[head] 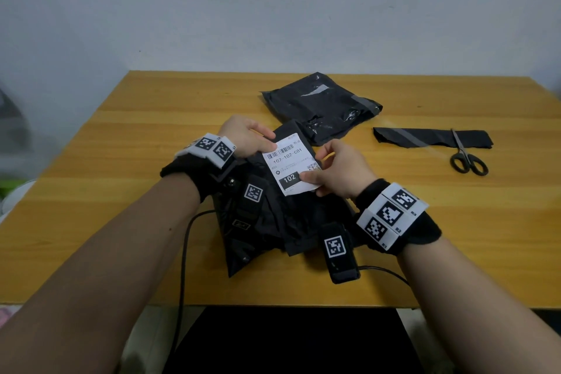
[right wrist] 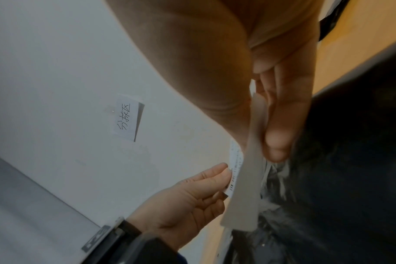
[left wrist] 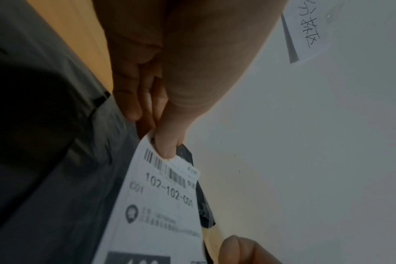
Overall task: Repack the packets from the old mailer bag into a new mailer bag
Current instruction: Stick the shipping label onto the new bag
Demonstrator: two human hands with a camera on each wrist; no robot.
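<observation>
A white shipping label (head: 290,166) printed "102-102-001" is held just above a black mailer bag (head: 273,222) lying on the wooden table in front of me. My left hand (head: 252,138) pinches the label's top left corner (left wrist: 167,157) between thumb and fingers. My right hand (head: 334,170) pinches its lower right edge, and a backing strip (right wrist: 244,196) hangs from it in the right wrist view. A second black mailer bag (head: 321,106), crumpled, lies farther back.
Black scissors (head: 467,158) lie at the right on a cut-off black strip (head: 431,138). Two black tagged straps (head: 338,252) and cables rest on the near bag. A paper note (right wrist: 127,119) hangs on the wall. The table's front edge (head: 273,304) is close to me.
</observation>
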